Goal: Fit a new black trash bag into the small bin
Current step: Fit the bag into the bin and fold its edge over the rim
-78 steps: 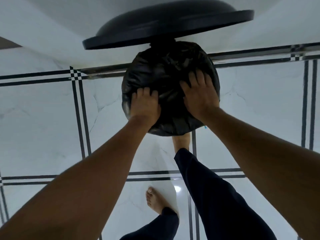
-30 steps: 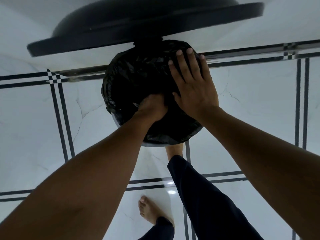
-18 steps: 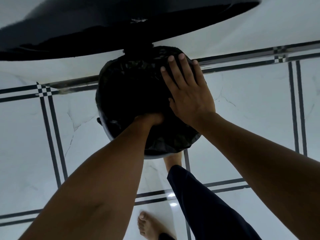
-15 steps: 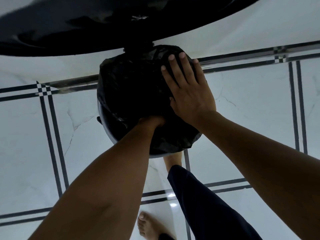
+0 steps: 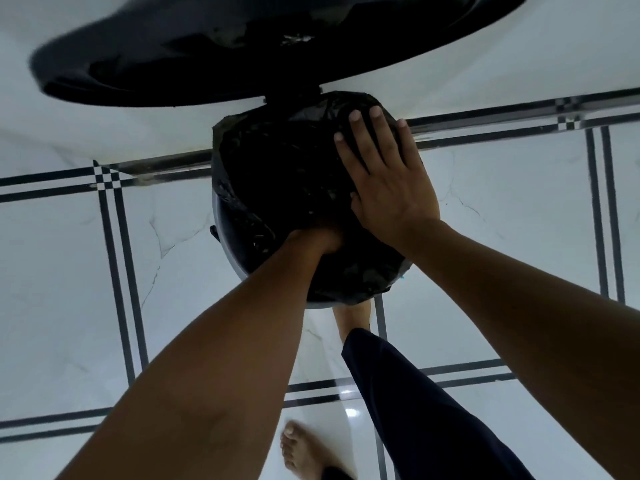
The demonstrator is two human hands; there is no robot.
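Floor tiles [image 5: 69, 271], white with dark grout lines, carry the small bin [image 5: 225, 233], mouth facing up at you, lid [image 5: 242, 46] raised behind it. Black trash bag [image 5: 277, 168] lines that mouth. Your right hand [image 5: 388, 181] lies flat and open on the bag's right edge; your left hand [image 5: 318, 237] is sunk inside, grip not discernible. No legible markings.

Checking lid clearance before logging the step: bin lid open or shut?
Open. The lid stands raised behind the bin, whose mouth is uncovered; the left hand reaches down into the black trash bag.
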